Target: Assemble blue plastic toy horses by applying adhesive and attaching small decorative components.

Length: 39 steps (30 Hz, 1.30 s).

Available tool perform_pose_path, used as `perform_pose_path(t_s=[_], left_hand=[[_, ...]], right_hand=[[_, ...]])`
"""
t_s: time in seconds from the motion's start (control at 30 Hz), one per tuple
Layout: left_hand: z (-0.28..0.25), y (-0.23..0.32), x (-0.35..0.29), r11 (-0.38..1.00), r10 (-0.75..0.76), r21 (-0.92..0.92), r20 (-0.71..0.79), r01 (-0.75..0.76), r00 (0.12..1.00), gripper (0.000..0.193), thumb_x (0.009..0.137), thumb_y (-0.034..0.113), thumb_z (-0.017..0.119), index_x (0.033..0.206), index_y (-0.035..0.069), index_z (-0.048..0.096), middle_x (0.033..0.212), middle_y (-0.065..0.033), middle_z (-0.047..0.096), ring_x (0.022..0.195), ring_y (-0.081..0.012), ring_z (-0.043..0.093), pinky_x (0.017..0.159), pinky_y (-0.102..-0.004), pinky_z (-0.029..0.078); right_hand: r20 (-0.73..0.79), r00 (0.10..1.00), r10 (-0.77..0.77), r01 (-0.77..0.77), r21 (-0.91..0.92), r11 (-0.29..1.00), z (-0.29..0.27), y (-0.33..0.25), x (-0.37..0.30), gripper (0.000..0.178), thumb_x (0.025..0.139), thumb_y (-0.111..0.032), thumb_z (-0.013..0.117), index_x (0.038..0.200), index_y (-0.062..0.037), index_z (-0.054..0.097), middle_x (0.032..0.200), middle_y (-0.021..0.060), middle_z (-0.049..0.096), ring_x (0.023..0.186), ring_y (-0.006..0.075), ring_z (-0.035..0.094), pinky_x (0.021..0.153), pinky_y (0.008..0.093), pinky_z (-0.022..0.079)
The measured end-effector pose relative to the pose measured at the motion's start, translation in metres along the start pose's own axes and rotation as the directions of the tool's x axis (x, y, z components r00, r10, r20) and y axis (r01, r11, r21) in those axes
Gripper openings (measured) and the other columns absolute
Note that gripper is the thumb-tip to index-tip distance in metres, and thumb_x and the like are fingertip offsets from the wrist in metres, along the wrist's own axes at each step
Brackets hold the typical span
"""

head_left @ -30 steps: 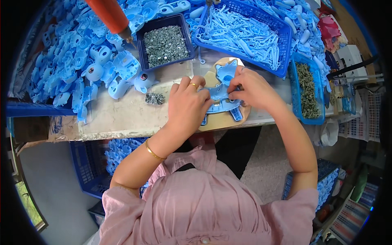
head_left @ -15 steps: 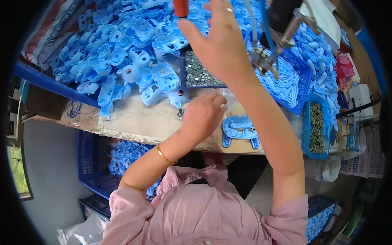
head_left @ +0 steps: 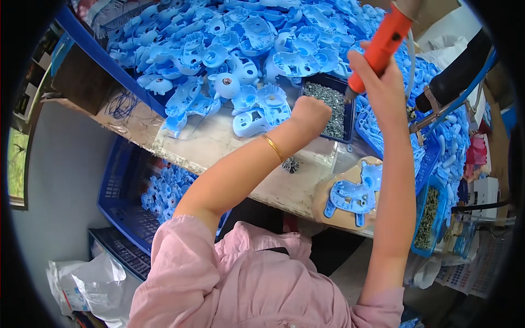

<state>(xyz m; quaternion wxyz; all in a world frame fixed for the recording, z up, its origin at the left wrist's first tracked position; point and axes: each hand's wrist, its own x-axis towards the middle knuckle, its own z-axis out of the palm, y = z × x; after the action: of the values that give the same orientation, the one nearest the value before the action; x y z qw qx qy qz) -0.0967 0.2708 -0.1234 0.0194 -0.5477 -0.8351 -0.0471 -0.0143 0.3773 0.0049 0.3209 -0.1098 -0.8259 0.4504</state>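
1. Closest in, we see the pink sleeves [head_left: 175, 251]; past the left one, a blue crate [head_left: 117, 183] of light-blue parts sits below table height.
2. At the table's near edge we find the light-blue animal-shaped shell [head_left: 351, 194] on a tan pad [head_left: 321, 197]; its long axis slants from near left to far right, its two legs point towards the body, and the right forearm [head_left: 398, 180] hides part of its right side.
3. Left of the pad we see a small metal pile [head_left: 290, 165], just beside the left forearm [head_left: 240, 169].
4. Farther out, the left hand [head_left: 313, 116] is curled closed over the left part of a dark tray [head_left: 351, 120] of small metal pieces; we cannot tell whether it pinches any; from it, the shell lies nearer the body and to the right.
5. The right hand [head_left: 385, 85] grips an orange-red driver [head_left: 383, 46], tip slanting down-left by the tray's right rim; from this hand, the shell lies nearer the body and slightly left; in our view the left hand is the nearer to it.
6. Farthest, we see a broad heap of light-blue parts [head_left: 257, 33].
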Motion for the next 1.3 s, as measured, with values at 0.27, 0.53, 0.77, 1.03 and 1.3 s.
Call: perform_pose_path(t_s=[0.27,0.53,0.77,1.03,1.3], left_hand=[[-0.018,0.005,-0.007,0.999,0.034,-0.013,-0.038,-0.035,0.999,0.003,0.077,0.011,0.069,0.078,0.009,0.072,0.084,-0.0103,0.073,0.085,-0.0299,0.072,0.069,-0.0423,0.058],[-0.021,0.042,-0.053,0.840,0.151,-0.463,-0.300,-0.282,0.942,0.008,0.088,0.020,0.068,0.093,0.014,0.068,0.088,-0.0047,0.067,0.087,-0.0287,0.068,0.067,-0.0425,0.054],[-0.026,0.065,-0.082,0.771,0.175,-0.535,-0.346,-0.347,0.922,0.018,0.086,0.030,0.073,0.089,0.014,0.065,0.083,-0.0025,0.061,0.084,-0.0258,0.065,0.064,-0.0417,0.051],[-0.020,0.075,-0.082,0.776,0.192,-0.497,-0.403,-0.390,0.895,0.018,0.087,0.030,0.072,0.089,0.014,0.066,0.084,-0.0021,0.061,0.083,-0.0254,0.065,0.063,-0.0415,0.050],[-0.019,0.083,-0.092,0.815,0.206,-0.457,-0.344,-0.355,0.916,0.023,0.087,0.032,0.072,0.098,0.013,0.065,0.086,-0.0024,0.062,0.085,-0.0258,0.065,0.064,-0.0413,0.052]], right_hand=[[0.119,0.989,0.085,-0.093,0.065,0.994,-0.024,0.000,-0.041,0.040,0.096,-0.022,0.070,0.125,-0.0002,0.056,0.097,0.0084,0.066,0.092,0.0155,0.067,0.083,0.0312,0.053],[0.093,0.993,0.070,-0.104,0.448,0.888,-0.040,-0.014,-0.077,0.034,0.089,-0.005,0.065,0.121,0.0023,0.055,0.084,0.0036,0.060,0.071,0.0112,0.059,0.066,0.0270,0.048],[-0.018,0.999,0.049,-0.033,0.499,0.866,-0.031,-0.020,-0.109,0.027,0.087,-0.002,0.064,0.113,0.0018,0.057,0.070,0.0007,0.054,0.051,0.0074,0.045,0.049,0.0256,0.038],[-0.039,0.998,0.039,-0.014,0.505,0.863,-0.036,-0.016,-0.114,0.027,0.087,-0.005,0.064,0.112,0.0025,0.057,0.067,0.0015,0.052,0.049,0.0078,0.045,0.048,0.0251,0.038],[0.013,0.997,0.081,-0.077,0.489,0.869,-0.037,-0.011,-0.122,0.028,0.086,-0.006,0.064,0.111,0.0025,0.057,0.068,0.0020,0.054,0.051,0.0082,0.047,0.048,0.0244,0.038]])
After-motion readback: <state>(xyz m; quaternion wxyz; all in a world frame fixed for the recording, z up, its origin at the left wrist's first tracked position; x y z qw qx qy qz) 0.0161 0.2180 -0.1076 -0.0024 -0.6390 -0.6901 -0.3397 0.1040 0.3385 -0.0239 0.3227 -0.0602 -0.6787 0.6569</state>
